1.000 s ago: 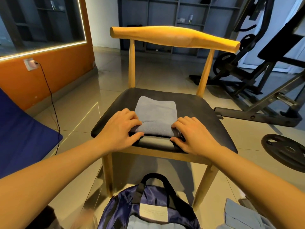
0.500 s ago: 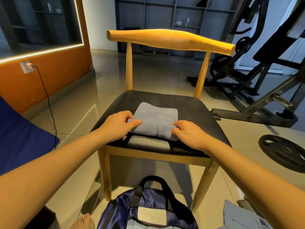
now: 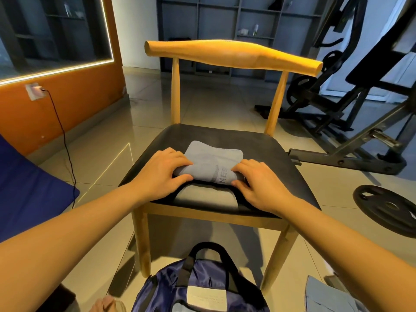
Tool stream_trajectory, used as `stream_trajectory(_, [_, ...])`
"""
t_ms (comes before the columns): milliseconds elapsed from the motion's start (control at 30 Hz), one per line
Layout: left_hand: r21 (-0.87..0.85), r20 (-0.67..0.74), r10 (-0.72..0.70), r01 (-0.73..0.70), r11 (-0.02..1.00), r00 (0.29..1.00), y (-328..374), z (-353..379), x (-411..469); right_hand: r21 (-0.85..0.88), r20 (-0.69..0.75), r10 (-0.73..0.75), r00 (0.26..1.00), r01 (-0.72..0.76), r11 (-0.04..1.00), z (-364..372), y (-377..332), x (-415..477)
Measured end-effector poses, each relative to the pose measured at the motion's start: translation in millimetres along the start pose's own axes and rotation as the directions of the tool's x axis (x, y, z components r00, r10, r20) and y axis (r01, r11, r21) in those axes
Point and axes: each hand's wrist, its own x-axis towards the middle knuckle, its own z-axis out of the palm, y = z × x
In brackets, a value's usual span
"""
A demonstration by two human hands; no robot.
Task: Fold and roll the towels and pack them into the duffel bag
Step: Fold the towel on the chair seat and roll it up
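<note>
A soft grey-blue towel point(image 3: 213, 163) lies on the black padded seat point(image 3: 276, 158) of a wooden chair point(image 3: 234, 55). Its near edge is rolled into a thick tube, and its far part lies flat toward the chair back. The left hand point(image 3: 162, 174) grasps the left end of the roll, fingers point(image 3: 180, 159) curled over the top and thumb tucked under the near side. The right hand point(image 3: 261, 185) grasps the right end the same way, its fingers point(image 3: 244, 165) bent over the tube just beside a band of printed lettering. The middle of the roll shows between the two hands. Below the chair's front edge, a navy nylon duffel bag point(image 3: 202, 287) sits open on the tiled floor point(image 3: 101, 158), black handle upright. A pale blue folded cloth point(image 3: 324, 298) lies to its right.
</note>
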Motion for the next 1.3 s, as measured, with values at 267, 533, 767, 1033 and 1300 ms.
stream_trajectory(267, [-0.267,0.147,-0.194,0.228,0.936,0.97,7,-2,23,0.254,0.254,0.262,0.931,-0.325,0.911,-16,6,22])
stream_trajectory(533, [-0.233,-0.061,-0.368,0.345,0.909,0.928,5,15,46,0.031,0.049,0.066,0.997,-0.067,0.997,0,2,23])
stream_trajectory(767, [0.03,-0.053,0.034,-0.033,0.999,0.998,-2,14,43,-0.037,0.102,0.283,0.954,-0.281,0.959,9,13,38])
stream_trajectory(1033, [-0.001,0.098,-0.219,0.22,0.976,0.971,-7,32,72,-0.095,0.043,0.068,0.997,-0.064,0.993,6,0,53])
stream_trajectory(1300, [-0.197,0.232,-0.153,0.201,0.96,0.961,-22,33,83,0.053,0.166,0.27,0.949,-0.282,0.958,18,20,78])
